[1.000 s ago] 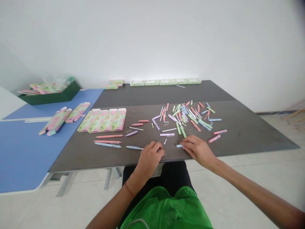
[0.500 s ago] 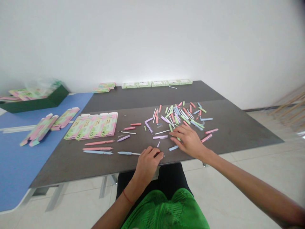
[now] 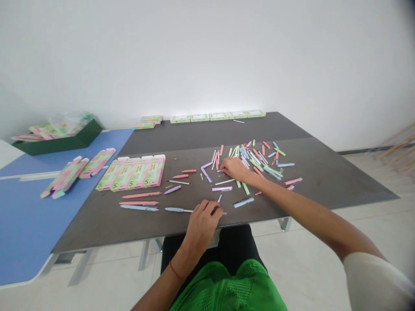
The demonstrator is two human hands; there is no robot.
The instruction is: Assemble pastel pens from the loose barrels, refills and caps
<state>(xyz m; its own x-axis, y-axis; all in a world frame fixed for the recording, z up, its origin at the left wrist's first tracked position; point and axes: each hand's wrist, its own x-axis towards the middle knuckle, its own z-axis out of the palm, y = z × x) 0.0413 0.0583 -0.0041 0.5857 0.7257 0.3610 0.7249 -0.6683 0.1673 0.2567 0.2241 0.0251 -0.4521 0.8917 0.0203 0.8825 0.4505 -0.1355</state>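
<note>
My left hand [image 3: 203,217] rests at the table's near edge with fingers curled. A blue pen grip [image 3: 174,210] with a white refill lies to its left; the refill runs in under the hand, so what the fingers hold is hidden. My right hand [image 3: 234,168] reaches to the near left side of a pile of loose pen parts [image 3: 256,160], fingertips bent down together at the tabletop; whatever is in them is hidden. Between the hands lie a purple pen barrel [image 3: 222,188], a small purple piece [image 3: 219,198] and a blue barrel with clip [image 3: 244,202].
Left of my hands lie pink pens [image 3: 142,195] and a blue pen [image 3: 138,207]. Behind them is a row of printed cartons [image 3: 131,172]. Flat cartons [image 3: 66,175] and a green box [image 3: 61,144] sit on the blue table [image 3: 29,220]. More boxes [image 3: 217,116] line the far edge.
My right hand has moved left and away from me, from the pile's near side toward its left side. The left hand stays nearly in place. The view has shifted slightly.
</note>
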